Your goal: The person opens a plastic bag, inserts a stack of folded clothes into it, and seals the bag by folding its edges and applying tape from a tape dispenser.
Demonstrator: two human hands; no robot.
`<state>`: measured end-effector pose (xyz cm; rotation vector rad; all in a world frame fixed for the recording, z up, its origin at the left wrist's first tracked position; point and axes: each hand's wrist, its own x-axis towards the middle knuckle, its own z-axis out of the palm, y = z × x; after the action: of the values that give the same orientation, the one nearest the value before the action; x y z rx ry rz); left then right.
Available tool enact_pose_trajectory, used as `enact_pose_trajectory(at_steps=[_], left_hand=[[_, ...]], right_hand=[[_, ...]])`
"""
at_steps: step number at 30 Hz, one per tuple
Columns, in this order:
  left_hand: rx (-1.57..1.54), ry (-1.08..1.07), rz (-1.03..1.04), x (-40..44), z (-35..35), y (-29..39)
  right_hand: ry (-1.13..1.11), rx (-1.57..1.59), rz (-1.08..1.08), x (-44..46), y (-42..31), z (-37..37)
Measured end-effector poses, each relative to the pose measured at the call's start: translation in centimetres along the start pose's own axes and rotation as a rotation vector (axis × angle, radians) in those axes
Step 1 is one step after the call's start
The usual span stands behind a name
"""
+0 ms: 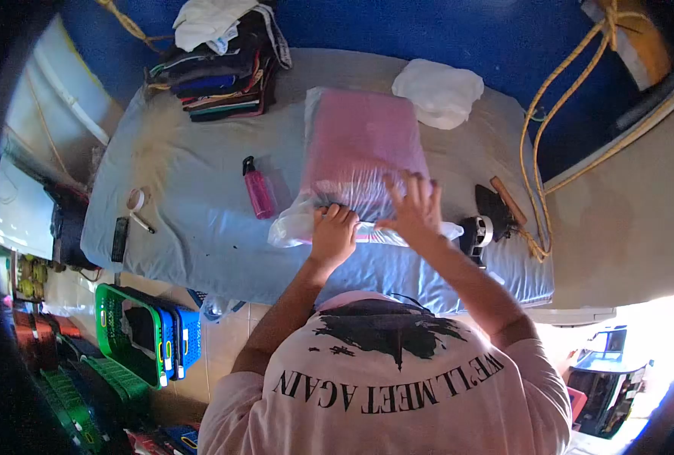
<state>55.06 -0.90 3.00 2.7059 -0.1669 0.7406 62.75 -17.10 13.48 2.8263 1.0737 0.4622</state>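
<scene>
A clear plastic bag wraps a thick, folded pink bundle lying on the covered table. At the bag's near end, loose plastic bunches up toward me. My left hand is closed there, its fingers curled over a gathered part of the plastic. To its right, my right hand has its fingers spread over the bag's near right part. It is slightly blurred, and whether its palm presses on the plastic I cannot tell.
Left of the bag lies a pink bottle. Folded clothes and a white cloth bundle sit at the back. A tape dispenser is at right, below a hanging rope. Baskets stand on the floor, lower left.
</scene>
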Motion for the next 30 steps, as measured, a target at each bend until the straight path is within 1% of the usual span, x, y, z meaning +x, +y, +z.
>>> enact_pose_trajectory(at_steps=[1,2,4,7,8,11,12,13,15,16,17,18,19,20,21,22,24,26,27,29,30], left_hand=[[0.007,0.004,-0.010,-0.1,-0.4,-0.1],[0.006,-0.025,-0.024,-0.3,-0.7,-0.1],[0.007,-0.001,-0.026,-0.1,-0.7,-0.1],[0.009,0.020,-0.021,-0.2,-0.7,0.0],[0.010,0.022,-0.003,0.0,-0.8,-0.1],[-0.002,0.014,0.007,-0.3,-0.6,0.1],[0.006,-0.006,0.018,0.1,-0.8,0.0],[0.022,-0.018,-0.014,-0.4,-1.4,0.3],[0.011,-0.055,-0.002,0.4,-1.7,1.1],[0.016,-0.061,-0.052,-0.1,-2.0,1.4],[0.015,-0.075,-0.059,0.3,-2.1,1.5],[-0.003,-0.007,-0.023,0.6,-1.8,2.0],[-0.036,0.007,0.020,0.6,-1.3,2.8],[-0.068,0.011,0.096,1.1,-1.0,3.4],[-0.100,0.013,0.172,1.7,-0.8,3.9],[-0.106,-0.048,0.155,1.9,-1.5,4.7],[-0.093,-0.207,0.320,4.7,-0.5,8.1],[-0.062,-0.148,0.487,6.4,1.9,9.6],[-0.046,-0.117,0.575,7.1,2.8,9.9],[0.031,-0.246,0.582,7.4,3.4,10.5],[0.075,-0.311,0.611,8.0,3.6,10.4]], right_hand=[[0.094,0.014,-0.037,-0.4,-0.7,0.8],[0.100,0.042,-0.039,-0.8,-0.4,1.8],[0.109,0.102,-0.063,-1.1,0.0,3.6],[0.126,0.070,0.071,-1.9,2.1,4.1],[0.049,0.301,0.220,-3.0,4.0,3.3],[-0.164,0.317,0.308,-6.9,6.2,2.4],[-0.048,0.406,0.321,-8.5,7.2,5.1],[-0.053,0.611,0.336,-8.6,7.7,7.2],[-0.007,1.009,0.447,-10.3,9.0,9.7],[0.155,0.966,0.394,-10.2,8.7,10.2],[0.112,1.037,0.472,-10.4,8.6,10.7],[0.071,1.111,0.547,-10.5,8.5,11.2],[-0.002,1.186,0.587,-10.3,8.6,12.1],[0.073,1.435,0.546,-10.2,8.2,13.9],[0.068,1.509,0.571,-10.6,8.6,15.5],[0.032,1.575,0.575,-10.4,9.5,15.9],[0.048,1.730,0.593,-10.4,9.0,15.9],[0.107,1.884,0.577,-9.9,8.7,15.2],[0.142,1.909,0.608,-9.7,8.6,14.7],[0.187,1.957,0.669,-10.2,7.6,14.3],[0.106,2.041,0.640,-11.5,7.3,14.6]])
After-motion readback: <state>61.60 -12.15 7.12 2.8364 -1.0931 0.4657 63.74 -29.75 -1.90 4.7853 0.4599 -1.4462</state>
